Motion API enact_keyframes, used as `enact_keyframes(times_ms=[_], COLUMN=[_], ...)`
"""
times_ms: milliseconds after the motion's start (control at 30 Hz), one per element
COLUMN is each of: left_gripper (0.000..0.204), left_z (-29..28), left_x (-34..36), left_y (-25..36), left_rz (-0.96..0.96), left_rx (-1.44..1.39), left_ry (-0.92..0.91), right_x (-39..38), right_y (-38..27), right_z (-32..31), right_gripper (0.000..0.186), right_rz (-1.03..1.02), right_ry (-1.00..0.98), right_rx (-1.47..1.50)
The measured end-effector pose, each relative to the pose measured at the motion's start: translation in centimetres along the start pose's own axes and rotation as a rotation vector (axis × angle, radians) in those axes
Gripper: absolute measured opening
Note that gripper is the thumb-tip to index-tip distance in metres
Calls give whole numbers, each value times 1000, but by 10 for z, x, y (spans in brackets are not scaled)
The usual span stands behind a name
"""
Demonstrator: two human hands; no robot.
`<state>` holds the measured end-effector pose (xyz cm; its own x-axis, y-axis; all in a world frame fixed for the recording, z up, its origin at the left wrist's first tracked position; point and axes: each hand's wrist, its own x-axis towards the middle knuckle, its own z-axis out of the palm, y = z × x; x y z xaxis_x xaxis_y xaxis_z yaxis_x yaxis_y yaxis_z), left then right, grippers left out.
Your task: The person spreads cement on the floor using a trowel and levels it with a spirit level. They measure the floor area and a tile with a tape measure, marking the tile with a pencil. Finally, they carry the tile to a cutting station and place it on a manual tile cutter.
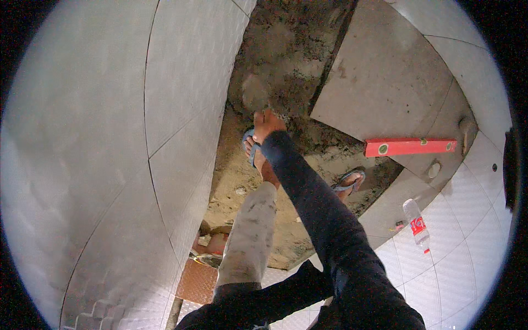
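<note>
My right hand (268, 123) reaches low over damp grey mortar or sand (275, 49), its fingers curled closed. What they hold, if anything, is hidden. Just beyond the knuckles lies a pale, blurred patch (255, 91); whether it is a tool's blade or smoothed mortar I cannot tell. Below the hand is my foot in a blue flip-flop (252, 148); the other flip-flop (350, 181) shows right of my dark right sleeve (313, 192). My left sleeve (275, 297) crosses the lower edge toward the right arm, with the left hand out of sight.
Large grey floor tiles (385, 82) border the bed on the right, carrying a red spirit level (410, 147). A plastic bottle (416, 225) with a red label lies at lower right. Pale wall tiles (181, 82) rise close on the left. A brown textured tile (196, 280) sits at lower left.
</note>
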<state>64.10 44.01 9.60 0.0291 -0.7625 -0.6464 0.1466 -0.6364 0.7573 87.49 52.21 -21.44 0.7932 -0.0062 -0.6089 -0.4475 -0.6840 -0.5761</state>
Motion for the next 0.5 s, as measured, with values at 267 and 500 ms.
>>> enact_keyframes(times_ms=[267, 500], left_gripper=[37, 42], left_z=[-41, -41], left_x=[-14, -2], left_y=[5, -58], left_rz=[-100, 184], left_rx=[164, -52], left_ry=[-233, 15], right_x=[19, -60], right_y=[17, 42], right_z=[-145, -129], right_gripper=[37, 47], right_rz=[52, 337], right_ry=[-45, -159], right_rx=[-272, 52])
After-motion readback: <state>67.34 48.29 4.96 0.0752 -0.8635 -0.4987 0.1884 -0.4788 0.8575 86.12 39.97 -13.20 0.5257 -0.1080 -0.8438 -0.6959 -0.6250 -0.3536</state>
